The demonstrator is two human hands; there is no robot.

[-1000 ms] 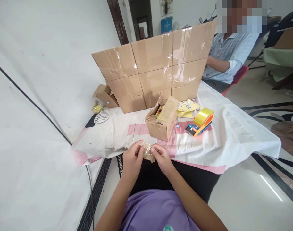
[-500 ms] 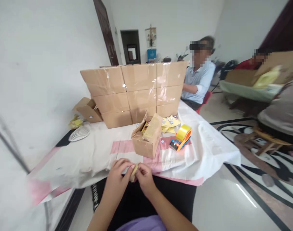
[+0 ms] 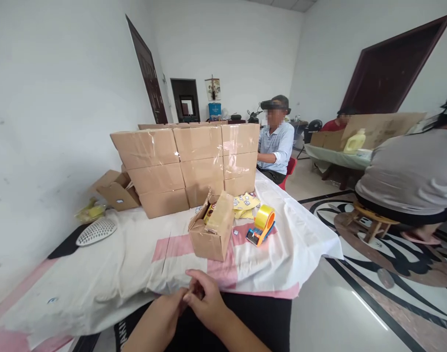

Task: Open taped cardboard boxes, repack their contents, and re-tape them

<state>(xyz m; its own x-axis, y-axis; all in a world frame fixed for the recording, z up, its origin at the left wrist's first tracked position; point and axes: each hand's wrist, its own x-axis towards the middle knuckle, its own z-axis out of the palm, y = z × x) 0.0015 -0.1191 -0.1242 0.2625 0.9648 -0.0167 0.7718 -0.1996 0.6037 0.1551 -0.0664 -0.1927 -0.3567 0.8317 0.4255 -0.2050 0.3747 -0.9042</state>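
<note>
My left hand (image 3: pixel 167 309) and my right hand (image 3: pixel 208 299) meet above my lap at the table's near edge, fingers closed and pressed together. The crumpled piece of tan, shiny tape seen between them earlier is hidden by the fingers. Just beyond my hands stands a small opened carton (image 3: pixel 211 244), its flaps up, with yellow packaging inside and a tape-covered flap leaning over it. To its right lies a tape dispenser (image 3: pixel 262 226) with a roll of yellow tape. Yellow printed sheets (image 3: pixel 245 204) lie behind the carton.
A wall of stacked taped cartons (image 3: pixel 183 166) stands across the table. On the left are another open carton (image 3: pixel 119 190), a yellow plastic-wrapped item (image 3: pixel 93 211) and a white perforated piece (image 3: pixel 97 231). A co-worker (image 3: pixel 278 144) sits beyond; another person (image 3: pixel 407 171) sits on a stool at right.
My view has tilted up and turned right. My hands have drawn closer together, and the crumpled tape between my fingertips has gone out of sight. The carton and dispenser stay put.
</note>
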